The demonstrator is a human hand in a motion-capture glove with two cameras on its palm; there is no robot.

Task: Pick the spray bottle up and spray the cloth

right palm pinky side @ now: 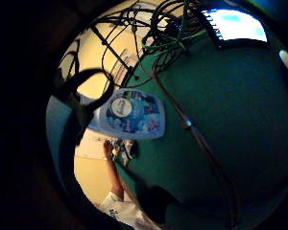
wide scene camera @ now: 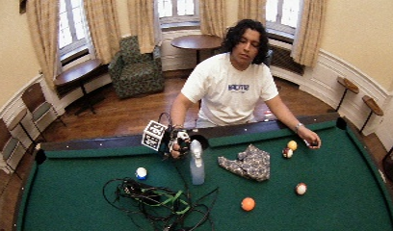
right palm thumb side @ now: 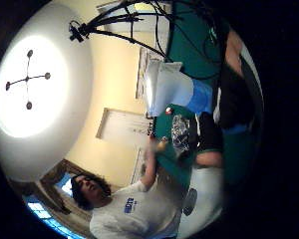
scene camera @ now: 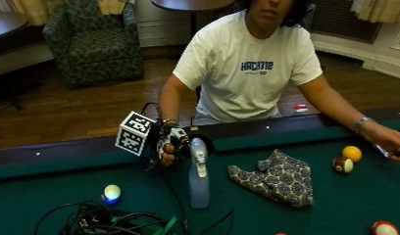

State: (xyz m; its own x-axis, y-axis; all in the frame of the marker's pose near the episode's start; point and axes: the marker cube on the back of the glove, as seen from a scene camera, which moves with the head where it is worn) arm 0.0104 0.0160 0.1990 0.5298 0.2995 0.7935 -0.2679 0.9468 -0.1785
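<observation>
The bottle (scene camera: 199, 175) stands upright on the green felt, not lifted yet, so picking and spraying are both left. The cloth (scene camera: 276, 177) lies crumpled at its 3 o'clock, near but apart. The right hand (scene camera: 168, 147) is at the bottle's 10 o'clock, just beside the nozzle; whether its fingers are curled or released I cannot tell

The person's white T-shirt (scene camera: 249, 73) reads "HACKTM" in blue print.
</observation>
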